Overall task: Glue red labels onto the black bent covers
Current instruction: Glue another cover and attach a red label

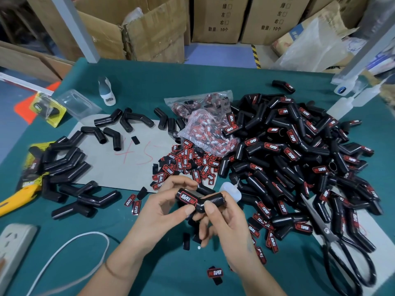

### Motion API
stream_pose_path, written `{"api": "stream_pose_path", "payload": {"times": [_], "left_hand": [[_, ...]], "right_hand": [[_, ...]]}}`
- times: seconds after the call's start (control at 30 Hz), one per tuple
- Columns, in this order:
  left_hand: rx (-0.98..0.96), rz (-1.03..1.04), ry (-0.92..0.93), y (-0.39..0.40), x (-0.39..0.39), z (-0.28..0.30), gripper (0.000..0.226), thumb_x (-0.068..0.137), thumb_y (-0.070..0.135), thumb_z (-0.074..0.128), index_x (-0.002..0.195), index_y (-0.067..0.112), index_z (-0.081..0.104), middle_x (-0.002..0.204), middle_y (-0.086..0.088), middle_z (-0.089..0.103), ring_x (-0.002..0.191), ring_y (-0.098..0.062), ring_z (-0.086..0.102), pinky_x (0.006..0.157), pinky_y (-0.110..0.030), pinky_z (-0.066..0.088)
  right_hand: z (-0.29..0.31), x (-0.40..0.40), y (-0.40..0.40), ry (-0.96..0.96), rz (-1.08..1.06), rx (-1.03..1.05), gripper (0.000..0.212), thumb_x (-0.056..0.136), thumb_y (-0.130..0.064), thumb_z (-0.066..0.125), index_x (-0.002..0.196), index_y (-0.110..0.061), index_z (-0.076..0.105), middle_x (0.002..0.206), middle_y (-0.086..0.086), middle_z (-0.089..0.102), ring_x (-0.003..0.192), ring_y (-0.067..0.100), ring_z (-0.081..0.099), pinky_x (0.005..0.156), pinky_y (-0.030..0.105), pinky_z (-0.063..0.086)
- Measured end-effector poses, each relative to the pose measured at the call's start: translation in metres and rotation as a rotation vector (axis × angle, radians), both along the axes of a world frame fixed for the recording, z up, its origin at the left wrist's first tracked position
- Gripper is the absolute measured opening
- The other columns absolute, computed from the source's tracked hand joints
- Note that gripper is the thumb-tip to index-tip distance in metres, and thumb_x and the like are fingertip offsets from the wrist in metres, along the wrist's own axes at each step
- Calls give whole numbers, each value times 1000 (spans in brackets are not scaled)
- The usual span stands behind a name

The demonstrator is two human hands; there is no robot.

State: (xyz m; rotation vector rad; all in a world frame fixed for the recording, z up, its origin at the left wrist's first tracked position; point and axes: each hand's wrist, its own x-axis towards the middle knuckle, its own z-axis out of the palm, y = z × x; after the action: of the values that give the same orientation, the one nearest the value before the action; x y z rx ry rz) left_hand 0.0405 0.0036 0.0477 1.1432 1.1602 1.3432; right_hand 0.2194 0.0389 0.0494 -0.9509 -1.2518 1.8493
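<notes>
Two hands, left hand (164, 201) and right hand (222, 221), hold one cover (198, 199)

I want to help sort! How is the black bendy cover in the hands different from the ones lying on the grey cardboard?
The held cover wears a red label; the cardboard covers show none. The held cover is gripped by the left hand and right hand above the table; the cardboard covers lie loose, untouched. Both are black, bent tubes.
</notes>
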Motion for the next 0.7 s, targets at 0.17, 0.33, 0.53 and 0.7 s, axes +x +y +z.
{"api": "stream_pose_path", "payload": {"times": [0.17, 0.33, 0.53, 0.7], "left_hand": [[-13, 14, -20, 0, 1, 1, 9, 90, 22, 72, 95, 23, 80, 125, 3, 61, 122, -14, 59, 98, -23, 48], [30, 17, 78, 0, -1, 2, 12, 95, 22, 67, 100, 25, 78, 130, 1, 59, 129, -19, 56, 108, -25, 43], [94, 87, 210, -1, -2, -1, 17, 99, 22, 61, 107, 31, 73, 131, -1, 58, 130, -29, 56, 110, -35, 44], [116, 125, 238, -1, -1, -7, 15, 98, 20, 60, 108, 25, 70, 132, -1, 58, 129, -32, 55, 109, -44, 45]], "right_hand": [[-2, -1, -1, -46, -1, 32, 43, 86, -66, 72, 100, -25, 64, 93, 13, 74, 57, 22, 64, 47, 38, 56], [-3, 0, 0, -51, -3, 46, 23, 93, -52, 66, 105, -32, 67, 94, 11, 74, 57, 22, 64, 47, 37, 56], [-4, -1, -2, -49, 5, 71, 22, 98, -43, 63, 116, -32, 65, 84, 10, 71, 60, 22, 65, 49, 32, 56], [-5, -1, -5, -96, -3, 98, 31, 97, -52, 66, 121, -33, 62, 77, 13, 69, 60, 27, 66, 54, 34, 57]]}}
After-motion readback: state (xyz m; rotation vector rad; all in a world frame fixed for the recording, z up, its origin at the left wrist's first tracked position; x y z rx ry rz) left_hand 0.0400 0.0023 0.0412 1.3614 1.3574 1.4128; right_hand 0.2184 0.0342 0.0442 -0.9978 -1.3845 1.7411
